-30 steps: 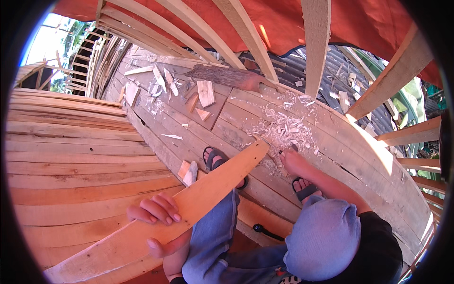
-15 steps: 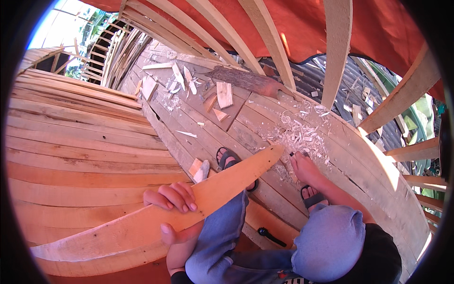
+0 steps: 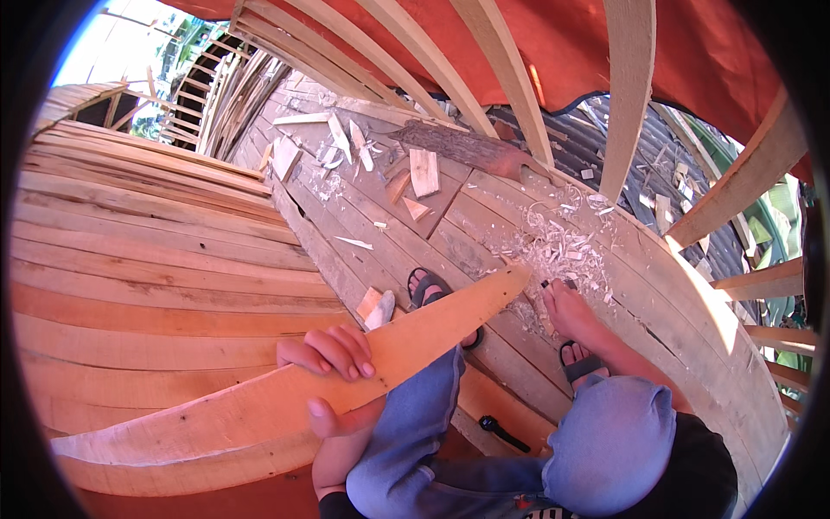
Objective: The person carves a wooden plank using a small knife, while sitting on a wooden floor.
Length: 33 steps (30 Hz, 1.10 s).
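A long, curved, pointed wooden board [image 3: 415, 342] slants across my lap, its narrow tip up and to the right. My left hand [image 3: 337, 372] grips it around the middle, fingers over the upper edge and thumb at the lower face. My right hand [image 3: 566, 310] is low, just right of the tip, with its fingers curled. Something small and dark shows at those fingers, too little of it to name. Whether the right hand touches the board cannot be made out.
Pale wood shavings [image 3: 566, 251] lie on the plank floor [image 3: 484, 208] beyond my right hand. Wood offcuts [image 3: 424, 173] and a rough log [image 3: 462, 149] are farther off. Curved wooden ribs [image 3: 627, 95] rise at the right before a red tarp [image 3: 709, 60]. Stacked boards [image 3: 156, 251] fill the left.
The whole view has shifted slightly, so things sit a little farther right. Both hands keep nearly the same place on and beside the board.
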### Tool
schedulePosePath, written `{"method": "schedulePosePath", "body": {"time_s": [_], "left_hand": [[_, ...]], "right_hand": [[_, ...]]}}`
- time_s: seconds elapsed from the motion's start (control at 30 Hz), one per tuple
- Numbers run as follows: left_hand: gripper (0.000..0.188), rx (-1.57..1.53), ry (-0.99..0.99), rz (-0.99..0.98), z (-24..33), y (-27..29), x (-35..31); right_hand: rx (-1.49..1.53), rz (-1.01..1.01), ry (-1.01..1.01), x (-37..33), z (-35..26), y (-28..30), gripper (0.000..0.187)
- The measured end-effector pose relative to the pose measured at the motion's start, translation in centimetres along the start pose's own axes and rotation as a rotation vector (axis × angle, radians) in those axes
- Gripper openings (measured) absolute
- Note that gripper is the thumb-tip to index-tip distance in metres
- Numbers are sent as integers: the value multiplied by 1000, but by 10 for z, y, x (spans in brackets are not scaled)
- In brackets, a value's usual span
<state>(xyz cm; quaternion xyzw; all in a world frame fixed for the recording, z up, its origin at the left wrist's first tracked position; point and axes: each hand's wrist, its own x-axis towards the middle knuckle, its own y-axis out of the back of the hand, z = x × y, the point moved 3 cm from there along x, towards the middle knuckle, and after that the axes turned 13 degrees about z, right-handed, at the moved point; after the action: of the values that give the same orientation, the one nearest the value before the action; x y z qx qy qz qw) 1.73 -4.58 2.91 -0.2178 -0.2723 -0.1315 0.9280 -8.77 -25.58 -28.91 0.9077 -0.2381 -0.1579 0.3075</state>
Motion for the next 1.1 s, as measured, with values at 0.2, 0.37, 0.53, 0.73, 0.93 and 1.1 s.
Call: {"method": "schedulePosePath", "body": {"time_s": [0.2, 0.37, 0.53, 0.73, 0.93, 1.1], "left_hand": [[42, 51, -42, -13, 18, -3, 5], [41, -2, -22, 5, 8, -5, 2], [41, -6, -3, 2, -3, 1, -2], [42, -2, -16, -12, 2, -3, 0], [42, 14, 3, -20, 6, -2, -1], [43, 5, -2, -16, -2, -1, -1]], "right_hand": [[9, -70, -55, 8, -9, -9, 34], [-14, 62, 113, 2, 32, -29, 35], [18, 1, 0, 0, 6, -2, 35], [-50, -18, -9, 8, 13, -9, 34], [-92, -41, 58, 7, 27, -19, 35], [-13, -55, -84, 10, -5, 10, 39]]}}
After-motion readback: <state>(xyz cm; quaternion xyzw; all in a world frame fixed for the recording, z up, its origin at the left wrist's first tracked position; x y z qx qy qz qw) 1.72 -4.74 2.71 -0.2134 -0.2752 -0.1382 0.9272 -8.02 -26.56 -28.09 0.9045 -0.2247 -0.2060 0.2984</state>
